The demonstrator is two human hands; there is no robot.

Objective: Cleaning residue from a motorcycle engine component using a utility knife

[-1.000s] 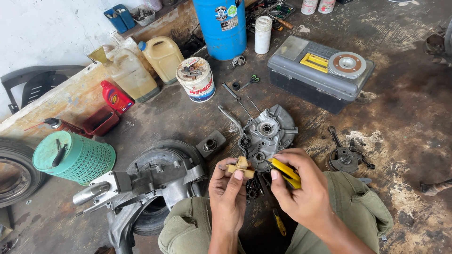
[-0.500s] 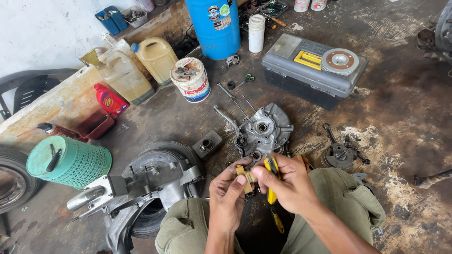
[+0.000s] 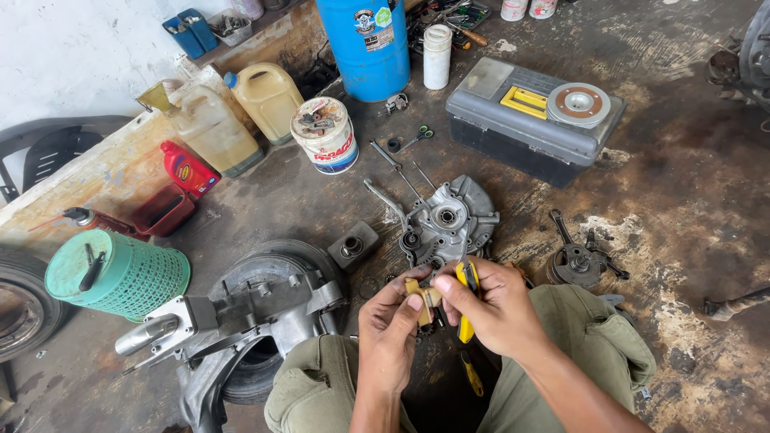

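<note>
We see two hands meeting over the lap, just in front of the engine case [image 3: 449, 220]. The left hand [image 3: 391, 333] pinches one small tan part [image 3: 419, 290] between thumb and fingertips; the part sits between both hands, just below the case. The right hand [image 3: 499, 309] is closed around one pair of yellow-handled pliers [image 3: 468, 301], its fingertips also touching the tan part. A second yellow-handled tool [image 3: 472, 374] lies on the floor between the knees.

On the oily floor [image 3: 682, 184] we count one grey engine case with two long rods beside it, one small dark block [image 3: 353, 244] to its left, and one dark gear cluster [image 3: 579, 258] to its right. One wheel assembly [image 3: 257, 309] with a silver arm lies by the left knee.

Farther back we count one grey toolbox [image 3: 521, 132] carrying one round disc [image 3: 578, 103], one blue drum [image 3: 365, 44], one white cylinder [image 3: 437, 56], and one white bucket [image 3: 325, 132] holding bits of metal. Two yellowish jugs [image 3: 233, 112] stand side by side, with one red bottle [image 3: 186, 167] and one red tray [image 3: 163, 210] near them. One green basket [image 3: 116, 273] stands at the left, with one tyre [image 3: 20, 309] at the frame edge and one dark chair [image 3: 48, 148] behind.
</note>
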